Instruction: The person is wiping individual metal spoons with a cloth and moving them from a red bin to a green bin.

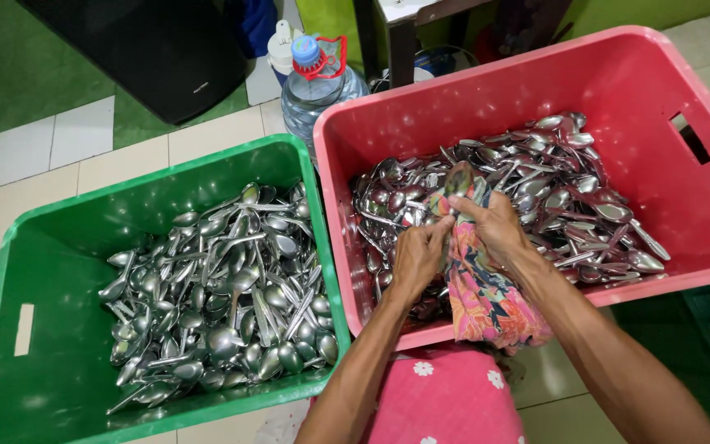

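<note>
Steel spoons fill two plastic crates that stand side by side on a pale tiled floor (207, 136). Over the pink crate (618, 74) both hands work at one spoon (458, 178), whose bowl sticks up just above the fingers. The right hand (496, 226) has its grip pressed together around the spoon through a flowered cloth (486, 300), thumb and fingers pinching the handle inside the fabric. The left hand (419, 255) has its grip closed on the same cloth just below and beside the right hand, the two hands touching. The cloth hangs down from the hands over the near rim of the pink crate and ends above a pink garment with white flowers (445, 395) at the bottom edge.

Behind the hands a heap of spoons (552, 189) lies in the pink crate, piled toward its far and right side. The green crate (59, 247) to the left holds a second heap of spoons (223, 296), well apart from both hands. Beyond the crates a large clear water bottle (318, 86) with a blue cap stands on the floor, just behind the corner where the two crates meet.
</note>
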